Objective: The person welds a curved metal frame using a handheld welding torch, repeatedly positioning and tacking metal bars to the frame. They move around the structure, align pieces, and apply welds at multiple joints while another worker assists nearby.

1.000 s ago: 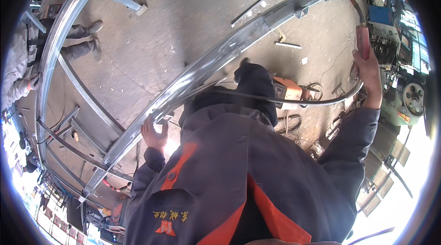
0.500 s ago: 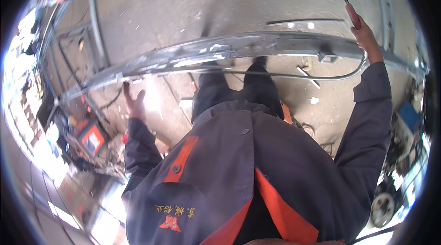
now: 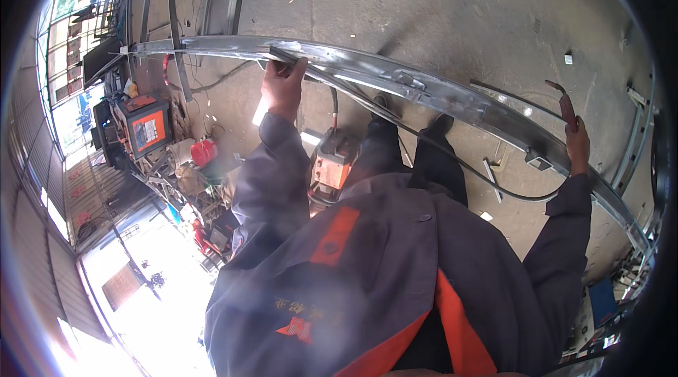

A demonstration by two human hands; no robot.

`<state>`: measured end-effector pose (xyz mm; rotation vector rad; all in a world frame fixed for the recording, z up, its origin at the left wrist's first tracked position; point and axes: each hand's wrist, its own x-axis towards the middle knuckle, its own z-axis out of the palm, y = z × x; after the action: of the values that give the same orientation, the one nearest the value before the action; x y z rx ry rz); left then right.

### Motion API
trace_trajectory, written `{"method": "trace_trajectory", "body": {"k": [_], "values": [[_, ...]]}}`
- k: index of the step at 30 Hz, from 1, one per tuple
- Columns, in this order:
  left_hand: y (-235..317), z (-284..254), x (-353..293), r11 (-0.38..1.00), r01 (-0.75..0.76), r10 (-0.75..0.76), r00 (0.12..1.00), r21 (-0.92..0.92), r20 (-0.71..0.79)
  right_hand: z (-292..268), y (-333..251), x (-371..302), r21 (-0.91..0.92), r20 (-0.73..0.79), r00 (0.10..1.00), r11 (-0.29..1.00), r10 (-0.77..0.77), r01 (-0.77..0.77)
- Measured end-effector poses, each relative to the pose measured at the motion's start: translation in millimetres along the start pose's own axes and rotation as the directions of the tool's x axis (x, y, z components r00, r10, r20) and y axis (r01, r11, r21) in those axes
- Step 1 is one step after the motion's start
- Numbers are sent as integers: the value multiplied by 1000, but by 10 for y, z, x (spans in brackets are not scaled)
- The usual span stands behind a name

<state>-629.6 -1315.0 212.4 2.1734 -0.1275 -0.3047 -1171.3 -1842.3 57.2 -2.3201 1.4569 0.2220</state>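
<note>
A long grey metal beam (image 3: pixel 452 100) crosses in front of my legs. My left hand (image 3: pixel 284 91) is closed around the end of a thin grey metal bar (image 3: pixel 321 74), which lies slanted along the beam's near side. In my right hand (image 3: pixel 578 147) is a welding torch (image 3: pixel 568 110) with a red-brown handle, its curved neck pointing up and away beyond the beam. The torch's dark cable (image 3: pixel 480 173) loops down below the beam and runs back toward the left. A short square tube piece (image 3: pixel 538 159) sits against the beam's near side, left of my right hand.
An orange-fronted machine (image 3: pixel 332 165) stands on the floor left of my legs. Farther left are another orange-panelled box (image 3: pixel 147 130), a red container (image 3: pixel 204 152) and upright metal frames (image 3: pixel 175 24). A thin bar (image 3: pixel 522 104) lies beyond the beam.
The view has turned, and the scene has shifted. My left hand, open near the beam before, is now closed on the bar. My right hand still holds the torch.
</note>
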Motion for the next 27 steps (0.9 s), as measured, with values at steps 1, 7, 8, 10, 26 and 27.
{"method": "trace_trajectory", "body": {"k": [1,7,8,10,26,27], "values": [[9,-18,2,998,17,-17,1000,61,-12,-45,-79,-75,7,-20,998,998,67,-67],[37,-170,-54,976,22,-23,1000,215,4,-293,-810,-760,-79,-323,946,997,-42,18],[28,-187,-76,972,1,-2,1000,235,3,-283,-1009,-867,-129,-408,905,989,-121,75],[-6,-215,-130,956,-39,42,999,291,-3,-194,-1518,-1125,-200,-522,834,976,-179,84],[-207,-608,-591,832,-551,517,730,-62,448,1662,-5099,-2696,609,63,834,683,-548,403],[-235,-588,-548,857,-504,484,718,-106,500,1667,-5071,-2695,633,25,837,656,-547,411]]}}
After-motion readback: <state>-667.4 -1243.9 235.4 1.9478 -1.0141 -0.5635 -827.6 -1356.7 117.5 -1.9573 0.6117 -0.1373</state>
